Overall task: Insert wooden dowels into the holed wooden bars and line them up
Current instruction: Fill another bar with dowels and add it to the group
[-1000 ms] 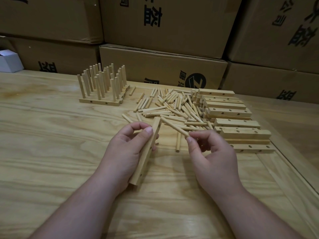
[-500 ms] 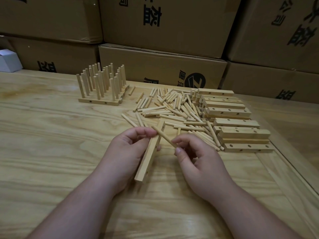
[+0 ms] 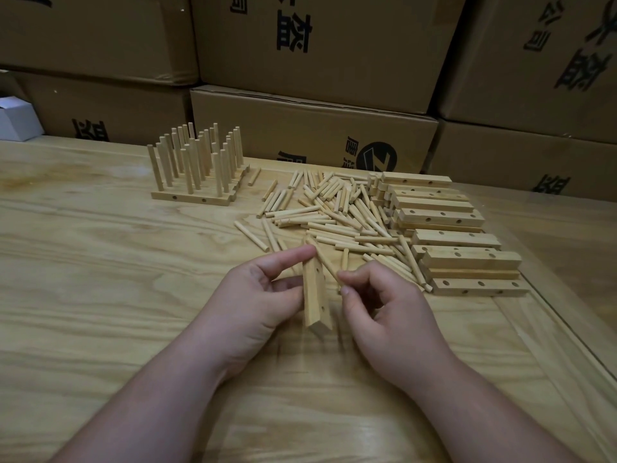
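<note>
Head view, looking down at a pale wooden table (image 3: 100,295) with strong grain. Two bare forearms reach in from the bottom edge.

The left hand (image 3: 257,302) holds a holed wooden bar (image 3: 314,295) at the centre of the table. The bar is lifted and tilted, its near end pointing toward the viewer, and two small holes show on its right face. The left grip is closed around the bar: the forefinger lies over its far end, with the other fingers and thumb on its left side.

The right hand (image 3: 384,305) sits just to the right of the bar. Its grip is closed in a pinch, thumb and forefinger holding the near end of a single wooden dowel (image 3: 325,262). The dowel slants up and to the left, and its far end sits at the bar's far end, beside the left forefinger. Whether the tip is in a hole cannot be told.

Behind the hands lies a loose pile of dowels (image 3: 334,208), scattered across the middle of the table. To the right of the pile, touching it, is a stack of holed bars (image 3: 450,235) lying flat in rows.

At the far left of the table stand finished bars with upright dowels (image 3: 197,168), set side by side in a block.

Brown cardboard boxes (image 3: 317,51) with black printing are stacked along the back. A small white box (image 3: 16,121) sits at the far left edge.
</note>
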Demonstrator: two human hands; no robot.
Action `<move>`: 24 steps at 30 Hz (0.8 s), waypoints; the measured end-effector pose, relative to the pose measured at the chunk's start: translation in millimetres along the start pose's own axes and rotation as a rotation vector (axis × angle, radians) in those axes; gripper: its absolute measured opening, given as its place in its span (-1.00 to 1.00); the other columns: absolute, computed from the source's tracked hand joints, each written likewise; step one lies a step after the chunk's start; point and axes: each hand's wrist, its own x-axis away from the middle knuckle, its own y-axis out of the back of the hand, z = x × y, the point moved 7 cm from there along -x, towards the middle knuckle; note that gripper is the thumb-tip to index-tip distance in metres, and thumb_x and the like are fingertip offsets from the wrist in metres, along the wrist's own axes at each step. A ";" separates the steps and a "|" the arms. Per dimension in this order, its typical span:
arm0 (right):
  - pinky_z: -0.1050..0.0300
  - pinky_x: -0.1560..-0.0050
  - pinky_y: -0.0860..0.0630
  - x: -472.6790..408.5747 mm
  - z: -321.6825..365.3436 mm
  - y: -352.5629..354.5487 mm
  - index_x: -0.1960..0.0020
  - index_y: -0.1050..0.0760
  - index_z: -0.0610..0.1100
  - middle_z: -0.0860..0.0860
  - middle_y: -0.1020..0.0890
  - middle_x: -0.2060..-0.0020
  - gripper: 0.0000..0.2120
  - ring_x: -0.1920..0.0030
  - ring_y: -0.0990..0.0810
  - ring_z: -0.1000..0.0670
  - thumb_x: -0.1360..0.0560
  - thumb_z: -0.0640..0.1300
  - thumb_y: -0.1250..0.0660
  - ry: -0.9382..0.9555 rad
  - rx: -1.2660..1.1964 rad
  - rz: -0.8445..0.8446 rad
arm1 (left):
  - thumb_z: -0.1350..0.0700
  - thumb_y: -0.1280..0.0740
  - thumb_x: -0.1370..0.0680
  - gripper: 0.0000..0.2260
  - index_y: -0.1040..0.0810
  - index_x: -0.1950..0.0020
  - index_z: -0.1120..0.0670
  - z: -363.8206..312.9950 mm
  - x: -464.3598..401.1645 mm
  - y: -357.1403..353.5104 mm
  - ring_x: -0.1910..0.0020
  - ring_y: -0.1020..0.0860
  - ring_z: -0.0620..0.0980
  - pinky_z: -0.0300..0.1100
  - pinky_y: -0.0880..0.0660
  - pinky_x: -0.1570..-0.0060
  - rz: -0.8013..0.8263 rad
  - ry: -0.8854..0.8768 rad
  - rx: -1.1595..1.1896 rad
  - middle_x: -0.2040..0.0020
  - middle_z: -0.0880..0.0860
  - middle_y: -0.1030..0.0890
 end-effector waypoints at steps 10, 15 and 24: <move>0.07 0.27 -0.54 0.5 -2.4 1.0 0.03 -0.51 0.16 0.12 -0.63 0.24 -0.91 0.29 -0.59 0.07 -0.48 0.03 -0.37 -0.011 -0.046 -0.040 | 0.40 -0.55 -0.37 -0.42 -0.64 -0.27 -0.10 -1.7 1.1 -9.2 -0.16 -0.67 -0.03 -0.12 -0.62 -0.10 0.033 -0.134 -0.311 -0.47 -0.05 -0.48; 0.27 0.21 -0.54 1.0 1.0 5.9 0.03 -0.54 0.12 0.19 -0.64 0.18 -0.90 0.20 -0.64 0.10 -0.48 -0.04 -0.39 0.003 -0.083 -0.145 | 0.03 -0.55 -0.40 -0.76 -0.75 -0.05 -0.18 -16.9 7.4 -8.4 -0.01 -0.65 -0.17 -0.31 -0.59 0.06 -0.077 -0.307 -0.543 -0.24 -0.28 -0.56; 0.37 0.24 -0.49 -1.1 -4.8 16.2 -0.03 -0.58 0.18 0.20 -0.65 0.16 -0.70 0.21 -0.61 0.12 -0.50 -0.23 -0.46 -0.053 -0.123 -0.248 | 0.12 -0.32 -0.64 -0.78 -0.56 -0.20 -0.18 -10.1 2.6 15.9 0.40 -0.62 0.01 -0.22 -0.54 0.43 -0.274 -0.133 -0.162 0.18 0.10 -0.71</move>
